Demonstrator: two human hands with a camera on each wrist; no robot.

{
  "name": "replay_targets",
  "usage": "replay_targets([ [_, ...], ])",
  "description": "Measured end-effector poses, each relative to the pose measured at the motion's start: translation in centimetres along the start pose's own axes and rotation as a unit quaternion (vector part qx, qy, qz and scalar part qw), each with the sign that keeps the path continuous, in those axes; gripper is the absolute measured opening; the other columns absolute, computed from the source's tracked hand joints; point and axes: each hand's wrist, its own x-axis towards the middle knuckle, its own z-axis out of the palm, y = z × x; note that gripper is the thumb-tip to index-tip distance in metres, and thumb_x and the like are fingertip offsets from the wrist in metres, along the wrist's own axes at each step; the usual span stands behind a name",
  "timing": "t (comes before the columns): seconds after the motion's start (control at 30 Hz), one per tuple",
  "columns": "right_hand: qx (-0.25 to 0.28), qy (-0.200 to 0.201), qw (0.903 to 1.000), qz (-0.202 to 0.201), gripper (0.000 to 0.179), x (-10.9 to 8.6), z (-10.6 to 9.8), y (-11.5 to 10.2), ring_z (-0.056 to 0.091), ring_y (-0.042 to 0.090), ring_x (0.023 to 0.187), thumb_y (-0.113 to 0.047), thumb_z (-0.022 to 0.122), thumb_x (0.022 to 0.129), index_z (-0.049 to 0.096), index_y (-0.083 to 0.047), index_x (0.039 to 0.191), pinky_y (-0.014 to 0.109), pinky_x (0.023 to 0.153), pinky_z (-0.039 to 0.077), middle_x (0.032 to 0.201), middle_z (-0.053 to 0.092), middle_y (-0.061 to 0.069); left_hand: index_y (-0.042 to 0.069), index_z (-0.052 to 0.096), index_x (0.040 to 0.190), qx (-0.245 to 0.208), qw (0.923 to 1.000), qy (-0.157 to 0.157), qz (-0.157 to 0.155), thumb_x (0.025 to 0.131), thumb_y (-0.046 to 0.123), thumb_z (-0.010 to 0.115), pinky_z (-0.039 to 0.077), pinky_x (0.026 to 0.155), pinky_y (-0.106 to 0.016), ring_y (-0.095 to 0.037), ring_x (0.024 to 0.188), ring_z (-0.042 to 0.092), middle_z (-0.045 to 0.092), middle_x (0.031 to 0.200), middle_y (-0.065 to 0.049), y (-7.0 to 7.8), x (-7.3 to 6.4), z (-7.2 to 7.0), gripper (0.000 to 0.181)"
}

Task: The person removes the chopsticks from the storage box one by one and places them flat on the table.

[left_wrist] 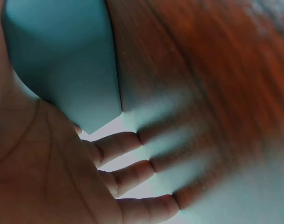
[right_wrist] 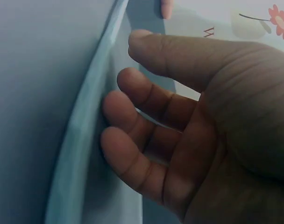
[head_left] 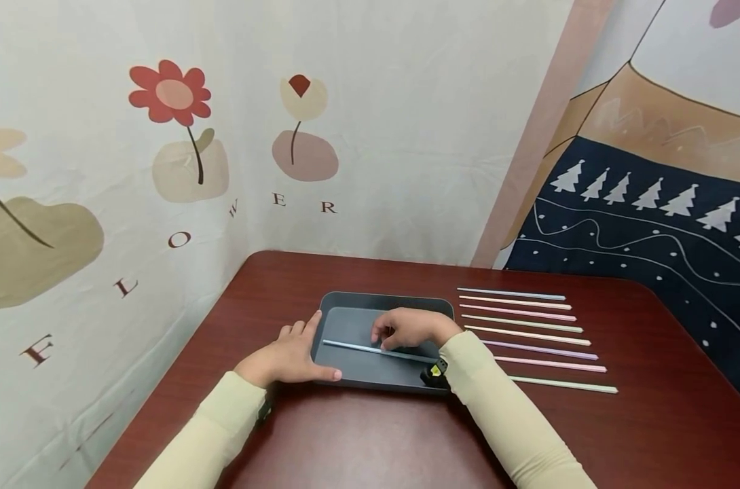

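A shallow dark grey rectangular tray [head_left: 352, 324] lies on the table. One thin, light-blue stick [head_left: 348, 346] runs across its floor, slanting down toward the right. My left hand [head_left: 289, 355] rests at the tray's left end, fingers along the outer side and thumb at the near corner; its wrist view shows the straight fingers [left_wrist: 149, 210] beside the tray wall. Over the tray hovers my right hand [head_left: 414, 327], loosely curved just above the stick. In the right wrist view, the fingertips [right_wrist: 118, 144] lie close beside the stick, with a gap between thumb and fingers.
Several thin pastel sticks [head_left: 525, 334] lie in a spaced row on the reddish-brown table [head_left: 370, 441], right of the tray. My right forearm passes over the near ones' left ends. A printed curtain [head_left: 394, 136] hangs behind the table's far edge.
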Motion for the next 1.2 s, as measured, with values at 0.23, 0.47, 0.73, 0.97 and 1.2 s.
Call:
replay_targets([
  [0.23,-0.01,-0.01,0.9999,-0.002,0.01,0.3,0.43,-0.3,0.048,0.009,0.069,-0.008,0.073,0.091,0.068,-0.016,0.096,0.026,0.066,0.041,0.076,0.055,-0.004,0.001,0.01,0.158,0.001,1.0,0.002,0.005,0.064,0.075,0.076,0.047,0.091,-0.052,-0.041,0.126,0.036,0.04,0.141,-0.022,0.18,-0.11,-0.25,0.137],
  [0.47,-0.039,-0.013,0.9991,0.009,0.013,0.7,0.71,-0.55,0.048,0.009,0.067,-0.007,0.072,0.09,0.066,-0.018,0.094,0.025,0.064,0.04,0.073,0.053,-0.005,0.002,0.009,0.158,0.005,1.0,0.003,0.004,0.065,0.076,0.075,0.046,0.093,-0.053,-0.041,0.126,0.036,0.039,0.143,-0.023,0.01,-0.11,-0.4,0.137],
  [0.73,-0.038,-0.014,0.9991,0.012,0.014,0.7,0.84,-0.08,0.048,0.009,0.067,-0.006,0.07,0.091,0.066,-0.019,0.093,0.025,0.064,0.04,0.073,0.053,-0.005,0.001,0.01,0.158,0.003,1.0,0.002,0.006,0.065,0.075,0.075,0.046,0.093,-0.053,-0.042,0.126,0.036,0.04,0.141,-0.023,0.02,0.03,-0.17,0.136],
  [0.97,-0.014,-0.006,0.9999,0.006,0.013,0.32,0.4,0.04,0.048,0.01,0.066,-0.005,0.067,0.093,0.066,-0.017,0.095,0.026,0.064,0.04,0.074,0.054,-0.004,0.001,0.01,0.158,0.002,1.0,-0.001,0.005,0.066,0.074,0.076,0.045,0.093,-0.054,-0.043,0.127,0.035,0.039,0.143,-0.024,0.32,-0.08,-0.42,0.135],
  [1.2,0.008,-0.007,0.9999,0.012,0.013,0.06,-0.02,-0.07,0.05,0.011,0.069,-0.005,0.064,0.095,0.065,-0.018,0.099,0.027,0.066,0.042,0.079,0.057,-0.003,0.001,0.01,0.158,0.006,1.0,-0.002,0.0,0.066,0.074,0.076,0.045,0.093,-0.053,-0.041,0.125,0.036,0.04,0.141,-0.023,0.35,-0.11,-0.37,0.135],
])
